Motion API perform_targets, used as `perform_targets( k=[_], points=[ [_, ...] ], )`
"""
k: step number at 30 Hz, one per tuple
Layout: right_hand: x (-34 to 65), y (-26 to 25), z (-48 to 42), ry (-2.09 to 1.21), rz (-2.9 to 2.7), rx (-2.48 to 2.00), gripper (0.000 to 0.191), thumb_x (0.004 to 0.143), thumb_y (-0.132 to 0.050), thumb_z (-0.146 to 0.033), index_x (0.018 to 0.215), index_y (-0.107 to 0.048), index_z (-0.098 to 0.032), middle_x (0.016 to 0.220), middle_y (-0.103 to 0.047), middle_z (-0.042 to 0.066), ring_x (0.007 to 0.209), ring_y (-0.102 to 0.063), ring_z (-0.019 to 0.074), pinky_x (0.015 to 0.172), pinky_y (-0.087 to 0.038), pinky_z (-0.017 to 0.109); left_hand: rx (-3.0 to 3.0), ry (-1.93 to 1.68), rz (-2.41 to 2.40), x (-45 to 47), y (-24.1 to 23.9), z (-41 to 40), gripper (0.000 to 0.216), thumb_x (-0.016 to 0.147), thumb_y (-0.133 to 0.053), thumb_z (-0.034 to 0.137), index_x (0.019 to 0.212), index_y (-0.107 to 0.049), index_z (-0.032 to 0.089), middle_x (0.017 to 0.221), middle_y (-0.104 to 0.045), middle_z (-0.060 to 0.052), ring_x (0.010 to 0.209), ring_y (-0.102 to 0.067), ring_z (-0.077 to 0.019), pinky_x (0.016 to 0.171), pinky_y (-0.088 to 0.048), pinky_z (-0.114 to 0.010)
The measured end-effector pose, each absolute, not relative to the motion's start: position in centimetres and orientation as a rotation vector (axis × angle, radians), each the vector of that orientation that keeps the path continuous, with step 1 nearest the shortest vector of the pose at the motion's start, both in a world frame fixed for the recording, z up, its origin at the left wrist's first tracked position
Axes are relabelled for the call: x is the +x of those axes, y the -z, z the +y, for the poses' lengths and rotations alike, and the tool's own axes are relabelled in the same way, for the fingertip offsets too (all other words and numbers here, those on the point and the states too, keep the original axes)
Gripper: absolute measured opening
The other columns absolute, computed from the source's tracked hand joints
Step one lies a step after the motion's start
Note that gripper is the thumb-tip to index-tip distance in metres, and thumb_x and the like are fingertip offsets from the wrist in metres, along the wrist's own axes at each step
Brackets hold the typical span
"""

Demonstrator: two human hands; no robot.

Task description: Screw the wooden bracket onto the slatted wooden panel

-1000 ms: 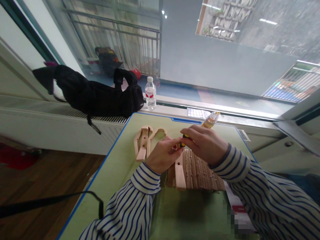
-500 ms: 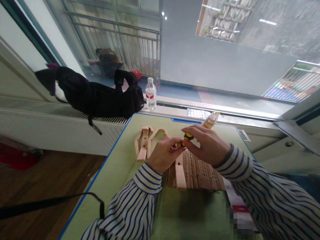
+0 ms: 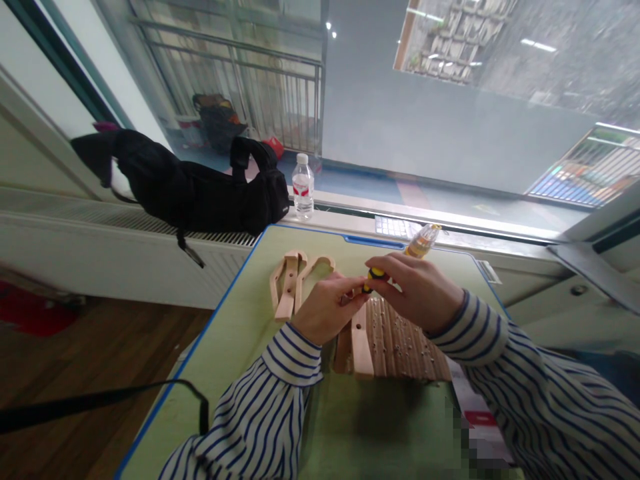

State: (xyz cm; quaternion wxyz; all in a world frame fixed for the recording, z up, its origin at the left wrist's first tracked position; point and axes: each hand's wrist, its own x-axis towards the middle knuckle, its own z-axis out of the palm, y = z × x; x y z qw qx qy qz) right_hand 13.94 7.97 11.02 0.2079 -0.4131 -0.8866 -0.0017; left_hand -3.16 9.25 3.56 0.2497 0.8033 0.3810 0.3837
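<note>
My right hand (image 3: pixel 417 290) is closed around a short screwdriver (image 3: pixel 376 273) with a yellow and black handle. Below its handle, the tip is hidden by fingers. Against the screwdriver's lower end, my left hand (image 3: pixel 327 307) is closed in a pinch; what lies between its fingertips is hidden. Under both hands lies a brown ridged board (image 3: pixel 400 343) dotted with small holes or studs. A pale wooden hook piece (image 3: pixel 361 343) with a hole rests along the board's left side, its upper part covered by my left hand.
Several more wooden hook pieces (image 3: pixel 287 287) lie on the green table (image 3: pixel 240 353), left of my hands. Beyond my right hand is a clear bottle (image 3: pixel 423 241) with yellowish parts. A water bottle (image 3: pixel 303 187) and a black bag (image 3: pixel 200 193) are by the window.
Both hands keep nearly the same place and grip. The fingers of my right hand have shifted slightly on the screwdriver handle.
</note>
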Motion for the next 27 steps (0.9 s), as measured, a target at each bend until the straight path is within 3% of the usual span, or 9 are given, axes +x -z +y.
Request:
perform_targets(
  k=[9, 20, 24, 27],
  points=[
    [13.9, -10.8, 7.6, 0.019, -2.416, -1.192, 0.026, 0.088, -0.044, -0.030, 0.102, -0.057, -0.013, 0.088, -0.062, 0.008, 0.078, -0.056, 0.0150, 0.070, -0.043, 0.027, 2.177, -1.025, 1.002, -3.1, -4.0, 9.3, 0.024, 0.078, -0.059, 0.018, 0.101, -0.065, 0.022, 0.072, -0.057, 0.001, 0.066, -0.053, -0.0108, 0.059, -0.045, -0.021],
    [13.7, -11.0, 7.9, -0.036, -2.419, -1.247, 0.030, 0.087, -0.045, -0.035, 0.104, -0.056, -0.014, 0.090, -0.063, 0.008, 0.079, -0.059, 0.0164, 0.071, -0.044, 0.030, 2.160, -1.106, 1.116, -3.0, -3.4, 9.4, 0.023, 0.076, -0.064, 0.029, 0.099, -0.065, 0.024, 0.070, -0.058, 0.002, 0.060, -0.053, -0.0100, 0.058, -0.044, -0.022],
    [13.9, -11.3, 8.1, -0.075, -2.472, -1.171, 0.034, 0.084, -0.048, -0.031, 0.113, -0.052, -0.014, 0.097, -0.063, 0.008, 0.084, -0.059, 0.0168, 0.073, -0.045, 0.030, 2.163, -1.083, 1.084, -3.1, -3.1, 9.4, 0.023, 0.079, -0.062, 0.028, 0.101, -0.065, 0.023, 0.072, -0.059, 0.001, 0.063, -0.053, -0.0105, 0.059, -0.043, -0.022],
    [14.0, -11.4, 8.3, -0.108, -2.502, -1.099, 0.029, 0.084, -0.045, -0.026, 0.109, -0.055, -0.015, 0.098, -0.063, 0.007, 0.083, -0.059, 0.0145, 0.074, -0.045, 0.028, 2.161, -1.075, 1.064, -3.1, -3.0, 9.4, 0.023, 0.079, -0.061, 0.028, 0.102, -0.064, 0.023, 0.072, -0.058, 0.001, 0.064, -0.053, -0.0107, 0.059, -0.043, -0.022]
  ],
)
